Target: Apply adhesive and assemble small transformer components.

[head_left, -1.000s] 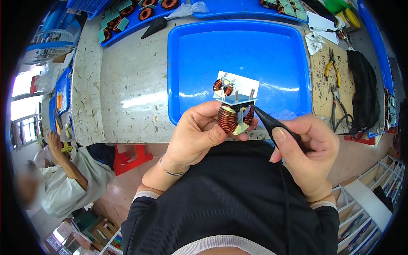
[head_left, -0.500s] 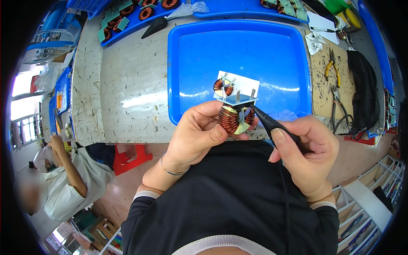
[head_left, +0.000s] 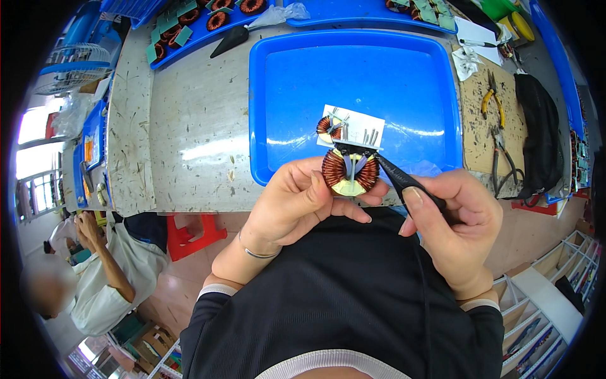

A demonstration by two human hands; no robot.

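Surface (head_left: pixel 196 139) and blue tray (head_left: pixel 353 69) lie beyond the left hand (head_left: pixel 291 199) and right hand (head_left: pixel 453 218), a co-worker (head_left: pixel 113 284) to their left. The left grips a copper-wound coil (head_left: pixel 338 170), turned more face-on than before; the right pinches a black tool (head_left: pixel 404 182) beside it.

I watched the copper-wound toroidal coil (head_left: pixel 351 180) stand upright in the left hand (head_left: pixel 293 199), its ring facing me, reddish-brown windings on both sides, pale yellow showing at the bottom. A thin board (head_left: pixel 355 146) capped it, metal pins (head_left: pixel 374 137) pointing up. The black tapered hand tool (head_left: pixel 400 179) slanted from the right hand (head_left: pixel 457 221), its tip by the board's right end; I couldn't tell whether it touched.
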